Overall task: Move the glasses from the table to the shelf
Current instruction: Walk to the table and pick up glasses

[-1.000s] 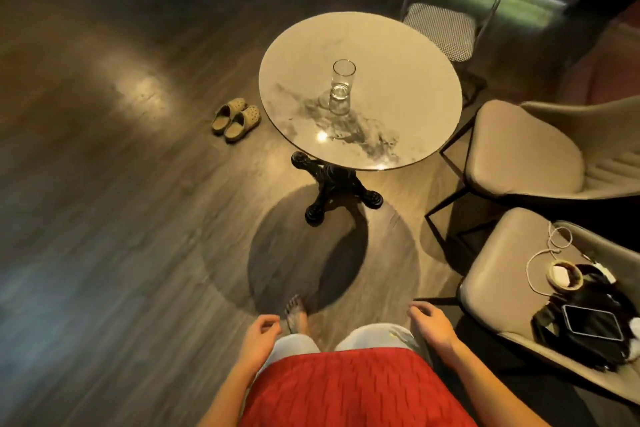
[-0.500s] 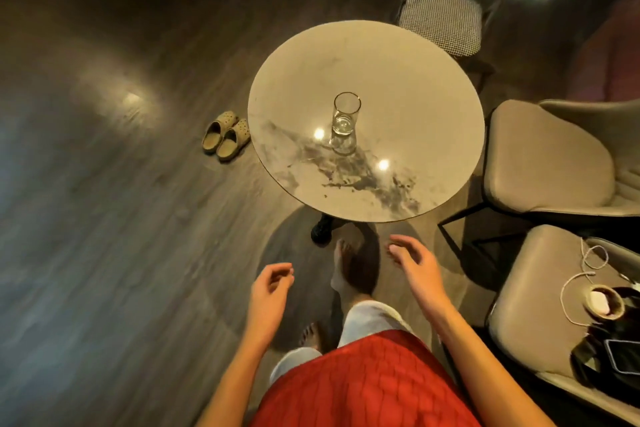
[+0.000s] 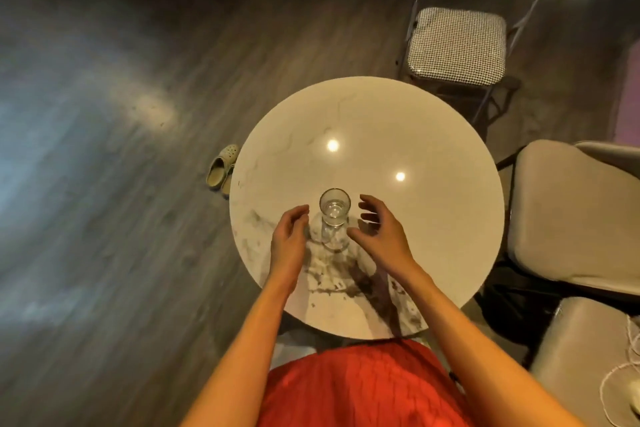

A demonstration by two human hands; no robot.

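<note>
Flanking the tall clear drinking glass point(image 3: 334, 218), both hands hover with fingers spread and curled, neither yet closed on it. That glass stands upright on the round pale marble table point(image 3: 415, 218), towards its near side. Just beside it, the left hand point(image 3: 289, 240) is loosely cupped; the right hand point(image 3: 379, 233) gapes wider (contact cannot be told).

Clear glass point(image 3: 334, 218) upright on round marble table point(image 3: 433, 218), left hand point(image 3: 289, 239) and right hand point(image 3: 379, 236) open either side, not touching
</note>
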